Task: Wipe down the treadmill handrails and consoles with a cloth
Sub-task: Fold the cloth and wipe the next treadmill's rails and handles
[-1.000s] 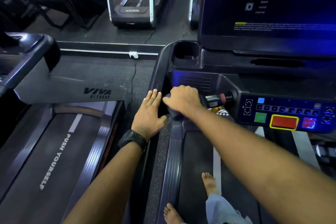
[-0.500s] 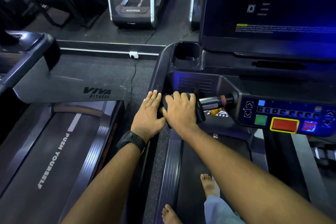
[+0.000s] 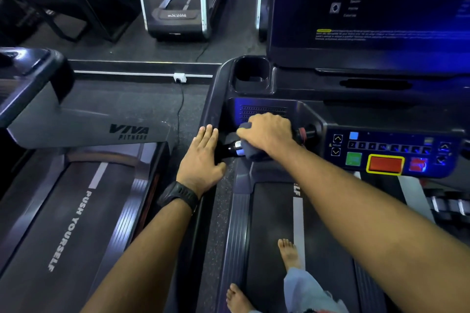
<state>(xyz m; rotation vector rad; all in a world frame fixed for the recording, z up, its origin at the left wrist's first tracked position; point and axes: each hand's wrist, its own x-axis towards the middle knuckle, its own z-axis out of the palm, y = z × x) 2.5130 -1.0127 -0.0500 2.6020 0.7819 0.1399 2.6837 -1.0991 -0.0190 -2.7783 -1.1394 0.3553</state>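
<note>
Rightward travel noted: the right hand [image 3: 269, 132] has slid along the horizontal grip bar [image 3: 235, 147], away from the left hand [image 3: 202, 160], uncovering the bar's chrome section. The right hand is curled over the dark cloth [image 3: 250, 152] and clamps it round the bar, short of the red ring [image 3: 302, 132] at the bar's right end. The left hand lies flat on the side handrail [image 3: 215, 101], fingers straight, holding nothing; the hands are near but apart. A black watch [image 3: 179, 195] sits on the left wrist. Just right of the ring stands the button panel [image 3: 391, 150]. Farther off are a cup holder [image 3: 251, 76] and a lit screen [image 3: 368, 7]. Bare feet [image 3: 290, 254] stand on the near belt [image 3: 269, 231]. A neighbouring treadmill [image 3: 76, 211] lies left.
</note>
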